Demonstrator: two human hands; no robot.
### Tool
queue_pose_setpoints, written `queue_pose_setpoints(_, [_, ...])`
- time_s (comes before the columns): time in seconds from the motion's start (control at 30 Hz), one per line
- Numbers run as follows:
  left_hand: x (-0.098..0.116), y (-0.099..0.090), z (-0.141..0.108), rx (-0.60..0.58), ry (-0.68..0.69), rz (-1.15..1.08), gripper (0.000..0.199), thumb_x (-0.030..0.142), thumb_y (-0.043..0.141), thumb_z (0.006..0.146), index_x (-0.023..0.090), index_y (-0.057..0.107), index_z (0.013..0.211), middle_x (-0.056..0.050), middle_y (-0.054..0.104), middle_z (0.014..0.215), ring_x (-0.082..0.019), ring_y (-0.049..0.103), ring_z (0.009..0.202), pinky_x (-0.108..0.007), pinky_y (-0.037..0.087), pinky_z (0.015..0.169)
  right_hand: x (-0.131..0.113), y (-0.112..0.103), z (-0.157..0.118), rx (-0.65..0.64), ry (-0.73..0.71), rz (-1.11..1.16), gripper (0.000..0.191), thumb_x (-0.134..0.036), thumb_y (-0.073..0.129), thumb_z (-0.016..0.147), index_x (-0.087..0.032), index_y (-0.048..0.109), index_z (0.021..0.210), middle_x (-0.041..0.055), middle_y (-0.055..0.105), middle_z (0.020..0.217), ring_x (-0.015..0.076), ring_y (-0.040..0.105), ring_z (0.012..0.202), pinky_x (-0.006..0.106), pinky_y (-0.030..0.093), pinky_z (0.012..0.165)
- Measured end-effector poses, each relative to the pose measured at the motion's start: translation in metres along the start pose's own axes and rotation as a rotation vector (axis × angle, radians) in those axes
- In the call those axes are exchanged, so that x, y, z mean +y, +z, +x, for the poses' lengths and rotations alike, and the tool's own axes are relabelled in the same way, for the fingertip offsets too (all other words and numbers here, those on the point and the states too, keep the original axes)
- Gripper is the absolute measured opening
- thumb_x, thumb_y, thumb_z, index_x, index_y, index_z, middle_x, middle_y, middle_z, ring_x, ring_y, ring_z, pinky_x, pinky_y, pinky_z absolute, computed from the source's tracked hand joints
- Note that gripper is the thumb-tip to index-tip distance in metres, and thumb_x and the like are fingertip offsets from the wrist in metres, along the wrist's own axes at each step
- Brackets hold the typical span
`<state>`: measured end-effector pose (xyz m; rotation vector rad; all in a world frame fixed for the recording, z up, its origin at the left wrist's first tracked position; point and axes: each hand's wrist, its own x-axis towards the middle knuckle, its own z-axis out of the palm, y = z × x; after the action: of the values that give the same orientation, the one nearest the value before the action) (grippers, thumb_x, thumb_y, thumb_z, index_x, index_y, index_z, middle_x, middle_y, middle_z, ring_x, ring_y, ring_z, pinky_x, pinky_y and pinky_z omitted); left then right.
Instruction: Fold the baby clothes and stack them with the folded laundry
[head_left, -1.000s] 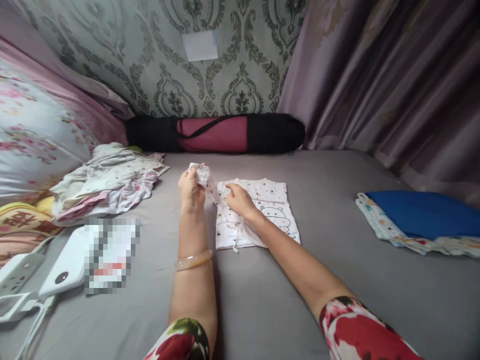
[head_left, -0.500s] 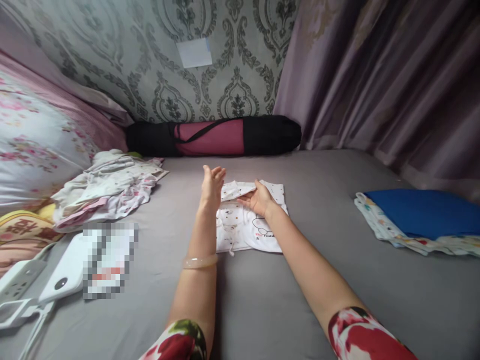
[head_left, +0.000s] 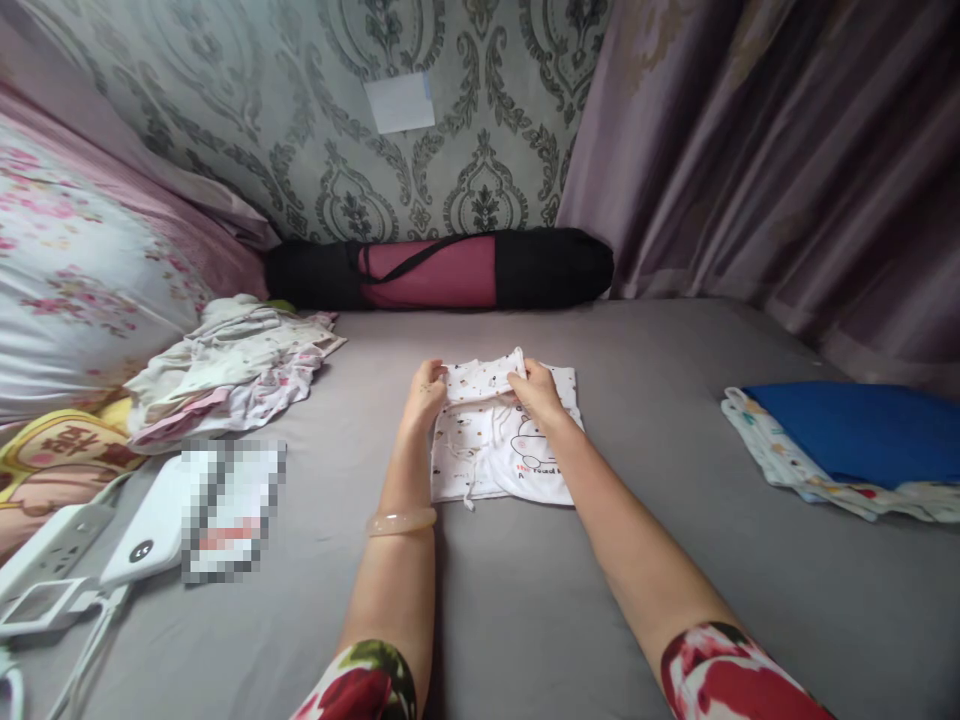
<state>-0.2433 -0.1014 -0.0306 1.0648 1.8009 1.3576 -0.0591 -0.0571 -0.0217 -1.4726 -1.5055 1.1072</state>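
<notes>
Pinching a white garment point(head_left: 459, 468), both hands point(head_left: 427, 392); raised flap point(head_left: 480, 382) lengthwise left-to-right, lettering point(head_left: 534, 470) upright.

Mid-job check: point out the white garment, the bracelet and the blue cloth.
White garment point(head_left: 496, 450): head view, near the middle of its front.
Bracelet point(head_left: 403, 524): head view, on the visible side of its band.
Blue cloth point(head_left: 862, 430): head view, middle of its top surface.

The left hand point(head_left: 427, 392), open half a second ago, now grips the white garment point(head_left: 480, 440) by a folded strip point(head_left: 480, 380) running from its fingers to the right hand's point(head_left: 538, 392) fingertips
</notes>
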Motion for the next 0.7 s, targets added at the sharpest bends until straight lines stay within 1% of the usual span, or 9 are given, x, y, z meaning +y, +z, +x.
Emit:
queue_pose_setpoints(0.03, [-0.004, 0.001, 0.000, -0.035, 0.036, 0.061, 0.057, 0.003, 0.049, 0.065, 0.017, 0.058, 0.120, -0.013, 0.064, 0.125, -0.024, 0.056, 0.121, -0.038, 0.040, 0.106, 0.002, -0.003, 0.001, 0.018, -0.031, -0.095, 0.027, -0.020, 0.054, 0.079, -0.020, 0.066, 0.104, 0.0037, 0.070, 0.092, 0.0212, 0.066, 0.088, 0.032, 0.053, 0.081])
queue_pose_setpoints(0.1, [-0.009, 0.000, -0.001, -0.087, 0.095, 0.190, 0.065, 0.002, 0.049, 0.062, 0.018, 0.056, 0.125, -0.013, 0.060, 0.131, -0.026, 0.054, 0.124, -0.041, 0.038, 0.108, 0.003, -0.009, 0.001, 0.041, -0.040, -0.272, 0.038, -0.021, 0.055, 0.080, -0.020, 0.062, 0.117, 0.0067, 0.070, 0.105, 0.0240, 0.064, 0.101, 0.035, 0.049, 0.089])
queue_pose_setpoints(0.2, [-0.011, -0.001, -0.003, -0.133, 0.132, 0.327, 0.070, 0.002, 0.050, 0.062, 0.019, 0.054, 0.130, -0.013, 0.056, 0.136, -0.028, 0.051, 0.127, -0.042, 0.037, 0.109, 0.001, -0.016, -0.004, 0.043, -0.026, -0.490, 0.048, -0.023, 0.055, 0.083, -0.017, 0.053, 0.130, 0.0114, 0.066, 0.118, 0.0280, 0.059, 0.111, 0.037, 0.045, 0.093])
queue_pose_setpoints(0.3, [-0.010, -0.003, -0.004, -0.134, 0.141, 0.360, 0.071, 0.003, 0.050, 0.064, 0.017, 0.051, 0.134, -0.015, 0.055, 0.137, -0.028, 0.051, 0.127, -0.041, 0.037, 0.109, -0.004, -0.019, -0.011, 0.073, -0.087, -0.666, 0.045, -0.021, 0.050, 0.088, -0.013, 0.051, 0.132, 0.0171, 0.062, 0.123, 0.0311, 0.054, 0.118, 0.040, 0.042, 0.096])
queue_pose_setpoints(0.4, [-0.009, -0.003, -0.003, -0.100, 0.143, 0.355, 0.066, 0.007, 0.052, 0.069, 0.017, 0.051, 0.135, -0.015, 0.057, 0.135, -0.029, 0.054, 0.124, -0.042, 0.039, 0.107, -0.007, -0.014, -0.017, 0.090, -0.240, -0.776, 0.043, -0.018, 0.040, 0.092, -0.009, 0.049, 0.134, 0.0207, 0.054, 0.134, 0.0309, 0.046, 0.127, 0.041, 0.035, 0.104])
queue_pose_setpoints(0.5, [-0.006, -0.002, -0.003, -0.027, 0.165, 0.359, 0.055, 0.013, 0.052, 0.075, 0.016, 0.055, 0.130, -0.016, 0.059, 0.133, -0.029, 0.054, 0.123, -0.044, 0.039, 0.107, -0.005, -0.002, -0.021, -0.045, -0.455, -0.801, 0.049, -0.024, 0.033, 0.098, -0.007, 0.041, 0.143, 0.0169, 0.038, 0.152, 0.0276, 0.028, 0.141, 0.041, 0.019, 0.115])
queue_pose_setpoints(0.57, [-0.004, -0.001, -0.004, 0.002, 0.187, 0.356, 0.049, 0.016, 0.052, 0.077, 0.015, 0.058, 0.126, -0.016, 0.061, 0.129, -0.029, 0.056, 0.120, -0.043, 0.040, 0.106, -0.001, 0.006, -0.024, -0.140, -0.547, -0.816, 0.053, -0.030, 0.030, 0.100, -0.008, 0.036, 0.147, 0.0129, 0.028, 0.158, 0.0250, 0.015, 0.147, 0.041, 0.008, 0.118])
queue_pose_setpoints(0.63, [-0.001, 0.000, -0.005, -0.009, 0.196, 0.336, 0.046, 0.015, 0.054, 0.077, 0.016, 0.061, 0.123, -0.015, 0.063, 0.125, -0.028, 0.058, 0.117, -0.042, 0.040, 0.105, 0.004, 0.014, -0.026, -0.207, -0.555, -0.835, 0.054, -0.035, 0.028, 0.101, -0.013, 0.035, 0.149, 0.0101, 0.025, 0.159, 0.0240, 0.012, 0.148, 0.043, 0.004, 0.119])
queue_pose_setpoints(0.7, [0.001, 0.001, -0.007, -0.039, 0.190, 0.315, 0.045, 0.013, 0.056, 0.074, 0.018, 0.063, 0.118, -0.012, 0.066, 0.121, -0.027, 0.059, 0.115, -0.041, 0.041, 0.105, 0.008, 0.018, -0.028, -0.249, -0.518, -0.850, 0.053, -0.037, 0.027, 0.101, -0.017, 0.037, 0.149, 0.0090, 0.027, 0.159, 0.0248, 0.015, 0.147, 0.044, 0.004, 0.119])
